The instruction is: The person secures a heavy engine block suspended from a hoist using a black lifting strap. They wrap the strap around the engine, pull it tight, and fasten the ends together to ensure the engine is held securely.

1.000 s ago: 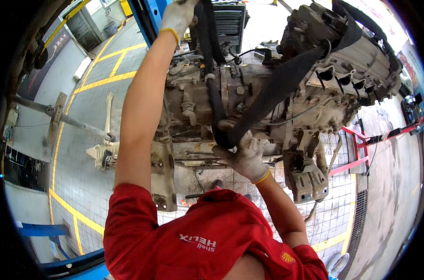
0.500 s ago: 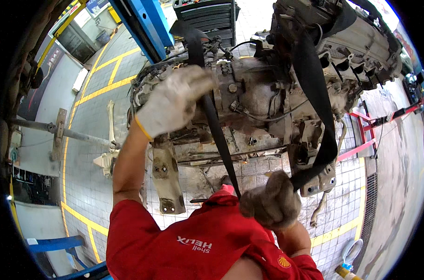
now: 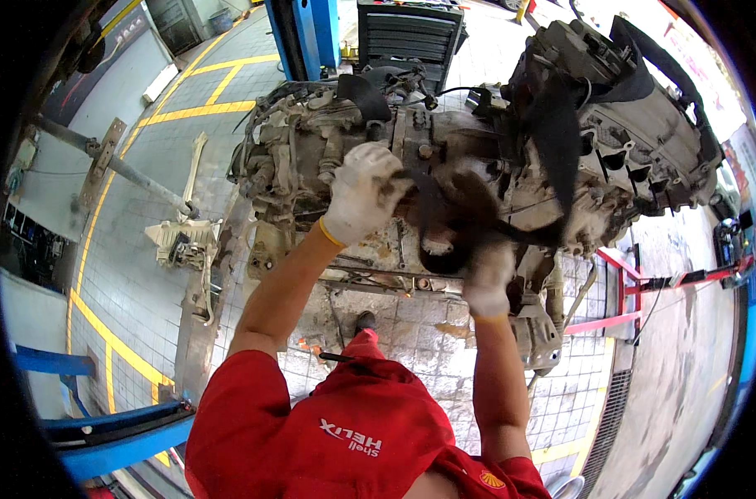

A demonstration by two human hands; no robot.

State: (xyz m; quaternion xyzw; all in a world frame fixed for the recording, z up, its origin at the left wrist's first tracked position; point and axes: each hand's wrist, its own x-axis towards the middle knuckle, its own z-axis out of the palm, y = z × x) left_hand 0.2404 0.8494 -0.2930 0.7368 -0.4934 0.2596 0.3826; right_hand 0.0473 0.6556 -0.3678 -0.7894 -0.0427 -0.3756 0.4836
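Observation:
A wide black strap (image 3: 558,141) hangs over the engine (image 3: 636,100) and runs down in a loop between my hands. My left hand (image 3: 363,193), in a white work glove with a yellow cuff, is closed on one part of the strap above the gearbox (image 3: 303,150). Lower and to the right, my right hand (image 3: 488,279), gloved the same way, is at the strap's other stretch. Motion smears its fingers, but the strap runs into its grip. Another piece of strap lies over the gearbox's far side.
Engine and gearbox rest above a tiled floor with yellow lines. A blue lift post (image 3: 295,37) and a black tool chest (image 3: 407,37) stand behind. A red metal frame (image 3: 627,287) is at the right. A metal part (image 3: 182,241) lies on the floor at left.
My right hand has moved up and forward from near my body, bringing the strap over the gearbox. My left hand has shifted slightly right and down. The strap now loops between both hands.

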